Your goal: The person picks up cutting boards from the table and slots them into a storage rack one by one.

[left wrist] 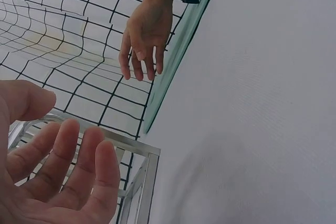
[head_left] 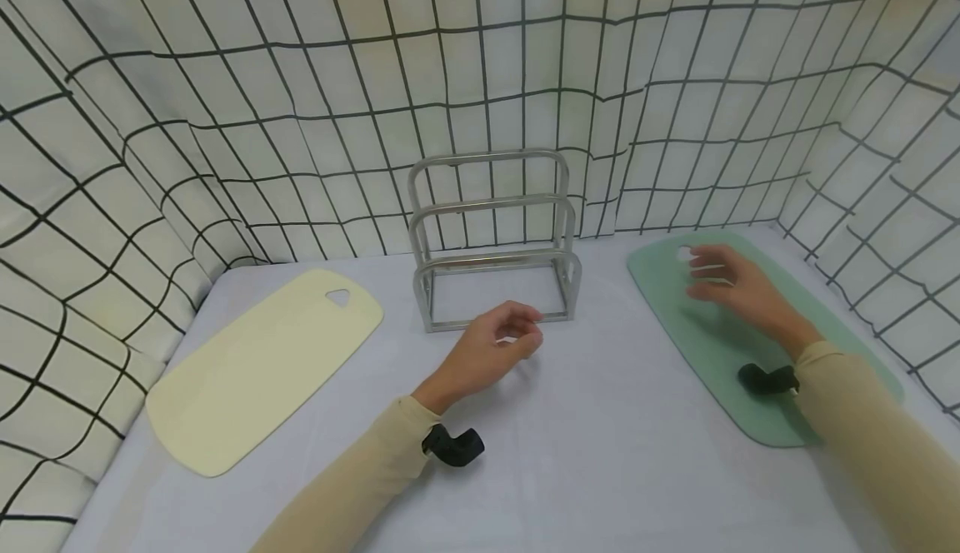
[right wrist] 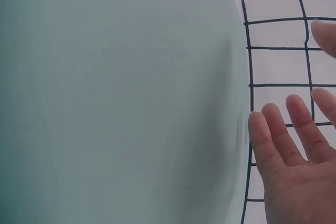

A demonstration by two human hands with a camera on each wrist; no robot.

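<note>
A metal rack point(head_left: 498, 261) with three upright loops stands at the middle back of the table. Just in front of its base is my left hand point(head_left: 483, 353), fingers loosely curved and holding nothing; the left wrist view has those fingers point(left wrist: 84, 150) overlapping the rack's frame point(left wrist: 142, 182). On the right lies a green cutting board point(head_left: 750, 370) with a hole near its far end. Over that board hovers my right hand point(head_left: 742, 286), empty, its fingers relaxed near the hole. A cream cutting board point(head_left: 262, 370) lies flat on the left, away from both hands.
White cloth with a dark grid pattern point(head_left: 337, 103) hangs behind and along both sides of the table point(head_left: 555, 461). Each wrist wears a black camera mount point(head_left: 453, 446). Pale table surface shows between the two boards.
</note>
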